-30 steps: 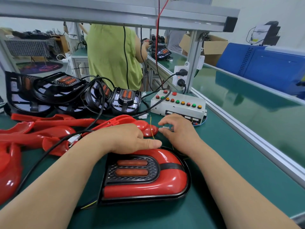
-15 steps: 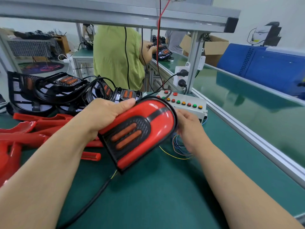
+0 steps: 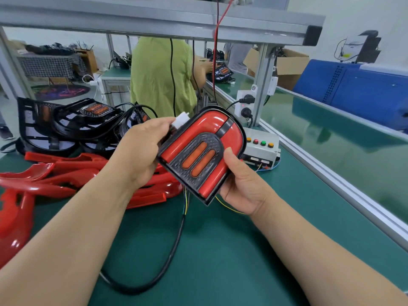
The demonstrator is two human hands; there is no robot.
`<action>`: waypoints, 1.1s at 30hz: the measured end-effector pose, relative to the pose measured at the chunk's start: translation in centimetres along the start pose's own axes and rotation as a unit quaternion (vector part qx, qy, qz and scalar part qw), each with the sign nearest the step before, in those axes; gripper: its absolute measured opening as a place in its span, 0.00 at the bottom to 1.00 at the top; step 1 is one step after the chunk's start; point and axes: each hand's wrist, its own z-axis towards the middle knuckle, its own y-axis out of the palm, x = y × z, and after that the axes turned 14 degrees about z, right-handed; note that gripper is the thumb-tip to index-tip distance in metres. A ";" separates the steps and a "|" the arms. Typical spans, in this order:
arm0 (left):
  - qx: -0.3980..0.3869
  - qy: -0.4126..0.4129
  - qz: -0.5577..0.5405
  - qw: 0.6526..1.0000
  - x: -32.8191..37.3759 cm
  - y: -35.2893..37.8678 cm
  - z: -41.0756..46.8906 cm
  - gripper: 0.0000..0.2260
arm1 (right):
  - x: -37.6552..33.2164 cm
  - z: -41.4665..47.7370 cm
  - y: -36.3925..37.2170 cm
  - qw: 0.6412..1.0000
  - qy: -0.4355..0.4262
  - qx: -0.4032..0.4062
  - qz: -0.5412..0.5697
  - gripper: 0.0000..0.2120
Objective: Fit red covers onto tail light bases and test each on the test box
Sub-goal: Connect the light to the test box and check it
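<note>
An assembled tail light (image 3: 205, 149), a black base with a red cover and two orange lenses, is held tilted above the green table. My left hand (image 3: 143, 151) grips its left edge together with a white connector (image 3: 181, 121). My right hand (image 3: 240, 184) holds its lower right edge from below. Its black cable (image 3: 167, 261) hangs down and loops on the table. The white test box (image 3: 261, 149) with coloured buttons stands behind the light, partly hidden by it.
Loose red covers (image 3: 57, 175) lie piled at the left. Black tail light bases (image 3: 88, 120) with cables are stacked behind them. A person in a green shirt (image 3: 161, 76) stands beyond the bench. An aluminium rail (image 3: 331, 177) borders the table on the right.
The tail light was lifted off the table and raised higher, turning more upright. My right hand moved from behind it to under its lower edge. The white connector now shows in my left hand.
</note>
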 end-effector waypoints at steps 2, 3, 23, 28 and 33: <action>-0.009 0.003 -0.026 1.000 -0.3 -0.2 0.0 0.13 | -0.1 -0.1 0.0 1.000 0.004 -0.014 0.020 0.28; -0.009 0.001 -0.030 1.000 -0.4 -0.3 0.0 0.12 | -0.1 -0.1 0.0 1.000 0.006 -0.020 0.020 0.27; 0.011 0.131 0.290 0.948 -1.8 2.1 -1.1 0.06 | -1.3 0.1 -1.0 0.995 -0.060 -0.003 0.084 0.30; -0.101 0.057 0.415 0.902 -1.8 2.7 -1.7 0.50 | -2.5 0.3 -1.6 0.975 -0.167 0.090 0.116 0.27; -0.031 0.033 0.564 0.825 -1.6 4.6 -2.6 0.60 | -3.3 0.2 -2.0 0.954 -0.221 0.110 0.169 0.23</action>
